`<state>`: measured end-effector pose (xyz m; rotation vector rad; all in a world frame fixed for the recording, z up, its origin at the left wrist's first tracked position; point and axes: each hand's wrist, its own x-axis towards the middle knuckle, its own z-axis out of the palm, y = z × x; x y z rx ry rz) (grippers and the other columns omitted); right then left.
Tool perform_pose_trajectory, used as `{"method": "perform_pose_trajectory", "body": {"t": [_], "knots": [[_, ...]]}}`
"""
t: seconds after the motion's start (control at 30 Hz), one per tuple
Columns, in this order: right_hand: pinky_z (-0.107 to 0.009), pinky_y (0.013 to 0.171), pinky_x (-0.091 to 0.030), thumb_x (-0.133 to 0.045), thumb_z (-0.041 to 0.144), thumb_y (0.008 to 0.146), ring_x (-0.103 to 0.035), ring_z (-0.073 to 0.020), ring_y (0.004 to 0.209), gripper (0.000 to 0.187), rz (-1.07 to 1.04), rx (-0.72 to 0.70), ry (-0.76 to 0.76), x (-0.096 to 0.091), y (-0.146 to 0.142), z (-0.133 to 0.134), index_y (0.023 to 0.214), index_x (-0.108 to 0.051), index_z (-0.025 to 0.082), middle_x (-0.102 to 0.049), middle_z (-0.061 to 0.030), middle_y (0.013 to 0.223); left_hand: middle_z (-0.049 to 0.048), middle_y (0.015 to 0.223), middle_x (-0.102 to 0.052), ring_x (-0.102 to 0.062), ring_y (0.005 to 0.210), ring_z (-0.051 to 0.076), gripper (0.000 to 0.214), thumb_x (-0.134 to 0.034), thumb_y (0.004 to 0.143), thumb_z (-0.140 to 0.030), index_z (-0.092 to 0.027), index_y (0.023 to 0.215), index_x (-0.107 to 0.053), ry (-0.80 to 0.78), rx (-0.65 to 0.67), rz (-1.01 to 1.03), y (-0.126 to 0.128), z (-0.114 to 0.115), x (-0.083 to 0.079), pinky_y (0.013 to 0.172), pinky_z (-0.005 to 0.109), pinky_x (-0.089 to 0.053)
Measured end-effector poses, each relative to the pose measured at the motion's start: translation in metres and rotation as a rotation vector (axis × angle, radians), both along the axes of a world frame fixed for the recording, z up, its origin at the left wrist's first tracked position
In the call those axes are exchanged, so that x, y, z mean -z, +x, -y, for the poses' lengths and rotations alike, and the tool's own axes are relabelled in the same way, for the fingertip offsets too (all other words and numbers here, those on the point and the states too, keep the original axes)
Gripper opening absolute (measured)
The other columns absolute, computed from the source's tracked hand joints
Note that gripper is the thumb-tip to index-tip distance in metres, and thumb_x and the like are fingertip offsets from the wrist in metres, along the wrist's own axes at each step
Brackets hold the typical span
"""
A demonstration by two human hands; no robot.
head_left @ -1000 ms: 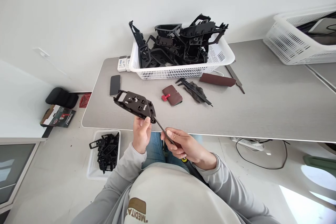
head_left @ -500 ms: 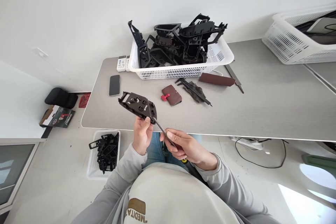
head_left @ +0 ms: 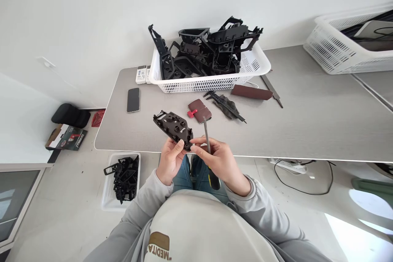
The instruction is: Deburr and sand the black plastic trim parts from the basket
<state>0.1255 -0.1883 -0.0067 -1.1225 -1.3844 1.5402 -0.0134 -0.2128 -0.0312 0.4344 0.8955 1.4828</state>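
Note:
My left hand (head_left: 171,159) grips the near end of a black plastic bracket (head_left: 175,127), thumb on top, at the front edge of the table. The bracket is tilted, with clips and square openings showing. In my right hand (head_left: 219,159) is a file (head_left: 206,131) with a narrow grey blade and a black-and-yellow handle. Its blade points up and away, apart from the bracket. The right thumb and forefinger reach to the near right corner of the bracket, seemingly touching it.
On the table (head_left: 307,127) are a white basket (head_left: 196,86) of black plastic parts, a phone (head_left: 133,100), brown sandpaper (head_left: 200,110), a caliper (head_left: 229,106) on dark cloth, and another file (head_left: 272,91). A second basket (head_left: 334,55) stands right. A white bin (head_left: 106,200) of black parts sits on the floor.
The file's blade has left the bracket's corner and swung more upright. The bracket has moved right and slightly down, and my right fingertips have come to its corner.

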Motion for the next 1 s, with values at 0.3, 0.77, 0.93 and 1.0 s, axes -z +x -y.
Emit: {"method": "perform_pose_trajectory", "body": {"t": [0.3,0.77,0.93,1.0], "knots": [[-0.026,0.058,-0.04,-0.058,0.029,0.09,-0.048,-0.0125,0.058,0.021,0.109,-0.051,0.358,0.005,-0.001,0.0,0.072,-0.063,0.019,-0.057,0.0007,0.064,0.0005,0.081,-0.071,-0.065,0.069,0.012,0.031,-0.086,0.067,-0.033,-0.018,0.088,-0.068,-0.014,0.042,-0.021,0.001,0.002,0.001,0.066,0.024,-0.053],[-0.026,0.042,-0.026,-0.062,0.056,0.084,-0.028,-0.0087,0.045,0.038,0.078,0.176,0.007,0.014,0.011,-0.01,0.074,-0.057,0.02,-0.041,0.0055,0.055,-0.0016,0.074,-0.068,-0.061,0.058,0.008,0.036,-0.091,0.06,-0.031,-0.017,0.082,-0.066,-0.055,0.106,0.09,-0.005,0.001,-0.002,0.053,0.02,-0.052],[-0.022,0.036,-0.014,-0.067,0.067,0.074,-0.021,-0.0049,0.039,0.052,-0.159,0.093,-0.233,0.023,0.006,-0.014,0.095,-0.053,0.021,-0.045,0.0087,0.057,-0.0009,0.072,-0.066,-0.059,0.055,0.01,0.043,-0.09,0.059,-0.038,-0.018,0.087,-0.065,-0.028,0.237,0.075,-0.005,0.005,0.004,0.049,0.023,-0.047],[-0.021,0.036,-0.011,-0.069,0.068,0.071,-0.017,-0.0048,0.038,0.059,-0.218,0.038,-0.327,0.024,0.005,-0.015,0.103,-0.052,0.021,-0.035,0.0131,0.05,0.0005,0.075,-0.068,-0.062,0.06,0.013,0.046,-0.091,0.058,-0.037,-0.018,0.092,-0.065,-0.019,0.275,0.044,-0.004,0.007,0.006,0.054,0.026,-0.049]]}}
